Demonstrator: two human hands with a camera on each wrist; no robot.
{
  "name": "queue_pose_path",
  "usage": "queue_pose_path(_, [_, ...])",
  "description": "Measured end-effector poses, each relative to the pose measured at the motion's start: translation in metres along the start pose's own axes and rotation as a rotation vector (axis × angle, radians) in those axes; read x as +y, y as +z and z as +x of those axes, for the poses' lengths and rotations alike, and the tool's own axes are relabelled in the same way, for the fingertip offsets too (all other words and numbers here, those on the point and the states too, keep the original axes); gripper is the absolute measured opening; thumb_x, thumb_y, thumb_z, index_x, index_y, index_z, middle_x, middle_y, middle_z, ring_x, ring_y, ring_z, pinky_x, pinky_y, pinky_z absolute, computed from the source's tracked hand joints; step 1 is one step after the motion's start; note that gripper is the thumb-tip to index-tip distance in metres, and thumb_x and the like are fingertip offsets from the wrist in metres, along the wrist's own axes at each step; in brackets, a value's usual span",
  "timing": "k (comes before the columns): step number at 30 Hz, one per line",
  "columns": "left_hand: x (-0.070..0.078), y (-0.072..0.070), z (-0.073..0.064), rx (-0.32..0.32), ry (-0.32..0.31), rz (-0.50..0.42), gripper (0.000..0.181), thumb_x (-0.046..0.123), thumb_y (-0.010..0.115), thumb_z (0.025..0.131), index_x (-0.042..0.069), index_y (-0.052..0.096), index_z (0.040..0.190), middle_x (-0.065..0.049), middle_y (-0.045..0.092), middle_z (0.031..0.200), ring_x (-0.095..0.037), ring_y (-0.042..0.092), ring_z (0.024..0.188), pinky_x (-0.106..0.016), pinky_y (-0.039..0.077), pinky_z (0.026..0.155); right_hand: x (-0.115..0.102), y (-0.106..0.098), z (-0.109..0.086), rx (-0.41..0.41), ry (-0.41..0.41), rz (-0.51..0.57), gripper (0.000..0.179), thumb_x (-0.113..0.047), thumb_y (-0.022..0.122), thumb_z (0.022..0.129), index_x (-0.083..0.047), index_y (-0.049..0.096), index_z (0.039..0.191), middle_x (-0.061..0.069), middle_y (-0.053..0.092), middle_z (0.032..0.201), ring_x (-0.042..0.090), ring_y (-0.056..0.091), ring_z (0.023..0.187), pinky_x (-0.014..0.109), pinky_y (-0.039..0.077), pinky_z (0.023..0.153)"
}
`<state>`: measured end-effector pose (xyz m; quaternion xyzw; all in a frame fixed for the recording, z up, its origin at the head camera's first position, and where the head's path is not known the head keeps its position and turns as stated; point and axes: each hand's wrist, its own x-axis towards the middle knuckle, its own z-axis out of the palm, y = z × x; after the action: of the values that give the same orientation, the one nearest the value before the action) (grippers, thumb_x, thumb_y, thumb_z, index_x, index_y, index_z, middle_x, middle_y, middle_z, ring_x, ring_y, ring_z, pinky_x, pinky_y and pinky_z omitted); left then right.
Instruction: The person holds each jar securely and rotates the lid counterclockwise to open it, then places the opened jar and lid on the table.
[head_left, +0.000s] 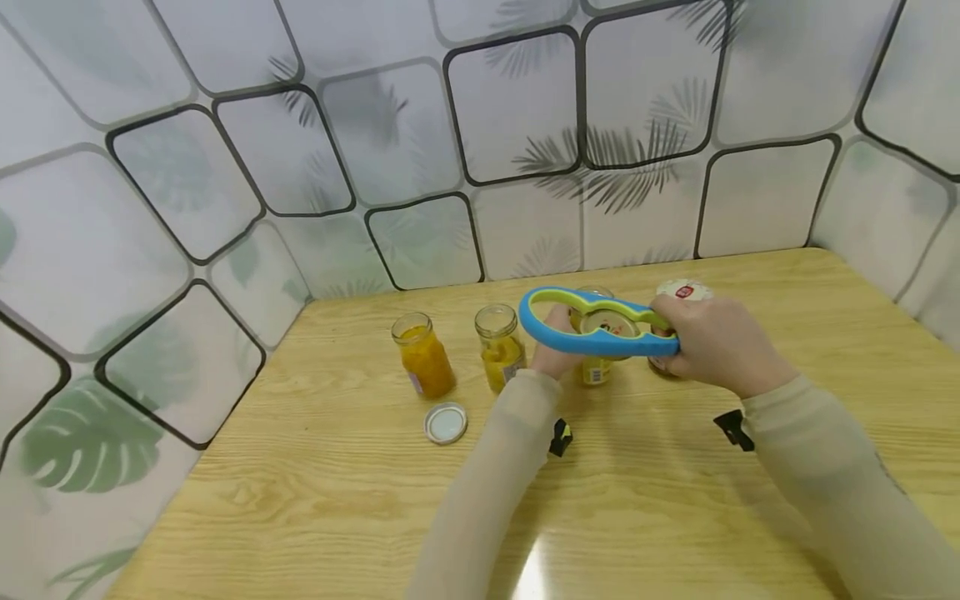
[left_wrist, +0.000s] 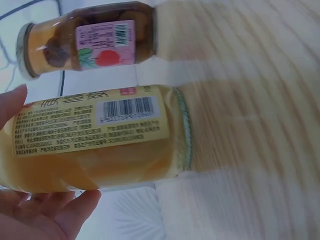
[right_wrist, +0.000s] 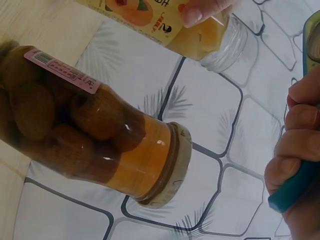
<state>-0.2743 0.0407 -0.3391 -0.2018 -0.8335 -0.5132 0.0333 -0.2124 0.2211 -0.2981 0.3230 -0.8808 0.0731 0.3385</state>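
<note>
My left hand [head_left: 553, 357] grips a glass jar [left_wrist: 95, 150] of pale yellow fruit with a yellow label, standing on the table. Its threaded glass mouth [right_wrist: 231, 44] is bare in the right wrist view. With my right hand [head_left: 723, 343] I hold the handle end of a blue and lime-green jar opener [head_left: 551, 337] above and in front of that jar. A metal lid [head_left: 609, 322] sits inside the opener's loop. Just right of the yellow-labelled jar stands a capped jar of dark round fruit [right_wrist: 75, 125] with a pink label, partly hidden by my right hand in the head view.
To the left stand two uncapped jars, one with orange contents [head_left: 429, 367] and one with yellow pieces [head_left: 500, 360]. A loose lid [head_left: 446, 423] lies on the wooden table [head_left: 337, 492] before them. A patterned wall [head_left: 405, 133] borders the table's back and sides.
</note>
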Motion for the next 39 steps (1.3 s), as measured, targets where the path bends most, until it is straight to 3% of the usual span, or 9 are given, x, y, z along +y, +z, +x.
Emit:
queue_pose_path(7, [-0.003,0.002,0.001,-0.073,0.061,-0.168,0.036,0.007,0.065,0.08,0.008,0.05,0.113,-0.002,0.055,0.103,-0.009,0.052,0.091,-0.021,0.043,0.08,-0.001,0.003,0.001,-0.073,0.071,0.056,0.032,-0.012,0.071,0.057,-0.013,0.041,0.068,-0.007,0.031,0.053,0.011,0.03,0.044,0.027,0.025,0.04])
queue_pose_path(12, [-0.007,-0.001,-0.001,-0.102,0.074,-0.058,0.048,0.005,0.069,0.076,0.01,0.05,0.119,-0.001,0.056,0.108,-0.008,0.051,0.097,-0.02,0.041,0.083,-0.001,0.005,-0.001,-0.181,0.194,0.151,0.026,-0.009,0.068,0.064,-0.012,0.043,0.072,-0.004,0.035,0.053,0.012,0.032,0.047,0.027,0.027,0.044])
queue_pose_path(16, [-0.003,-0.011,-0.012,-0.121,-0.037,0.096,0.061,0.019,0.069,0.077,0.006,0.038,0.128,-0.006,0.048,0.121,-0.014,0.047,0.109,-0.025,0.039,0.089,0.0,0.007,-0.003,-0.221,0.239,0.213,0.019,-0.006,0.065,0.068,-0.01,0.048,0.076,-0.003,0.04,0.056,0.013,0.034,0.048,0.028,0.029,0.045])
queue_pose_path(19, [0.002,-0.023,-0.024,-0.171,-0.15,0.199,0.071,0.033,0.067,0.078,0.004,0.033,0.133,-0.01,0.041,0.13,-0.02,0.042,0.116,-0.032,0.038,0.092,0.003,0.007,-0.006,-0.232,0.247,0.256,0.014,-0.008,0.067,0.072,-0.006,0.056,0.081,-0.004,0.048,0.061,0.012,0.038,0.051,0.029,0.033,0.048])
queue_pose_path(21, [0.003,-0.031,-0.034,-0.214,-0.186,0.232,0.072,0.038,0.066,0.078,0.006,0.033,0.134,-0.008,0.038,0.134,-0.022,0.04,0.118,-0.034,0.037,0.093,0.003,0.007,-0.009,-0.245,0.253,0.28,0.014,-0.012,0.068,0.075,-0.005,0.06,0.084,-0.004,0.052,0.063,0.01,0.04,0.051,0.029,0.035,0.048])
queue_pose_path(25, [-0.003,-0.046,-0.05,-0.294,-0.198,0.173,0.06,0.036,0.064,0.079,0.009,0.042,0.129,-0.003,0.045,0.128,-0.02,0.046,0.112,-0.031,0.042,0.087,0.002,0.006,-0.016,-0.324,0.278,0.322,0.01,-0.017,0.064,0.081,-0.009,0.06,0.076,-0.006,0.05,0.058,0.007,0.039,0.046,0.026,0.035,0.045])
queue_pose_path(31, [-0.012,-0.064,-0.059,-0.337,-0.17,0.101,0.048,0.033,0.062,0.082,0.009,0.049,0.122,-0.006,0.054,0.114,-0.019,0.053,0.1,-0.03,0.045,0.08,0.001,0.008,-0.021,-0.429,0.326,0.385,0.013,-0.013,0.065,0.079,-0.009,0.059,0.069,-0.007,0.04,0.049,0.007,0.033,0.042,0.022,0.028,0.041])
queue_pose_path(39, [-0.009,-0.085,-0.061,-0.347,-0.121,0.056,0.024,0.023,0.058,0.086,0.006,0.057,0.103,-0.007,0.057,0.105,-0.021,0.054,0.096,-0.03,0.046,0.078,0.004,0.026,-0.028,-0.599,0.413,0.578,0.015,-0.015,0.067,0.077,-0.007,0.06,0.067,-0.005,0.054,0.049,0.012,0.052,0.043,0.023,0.036,0.039])
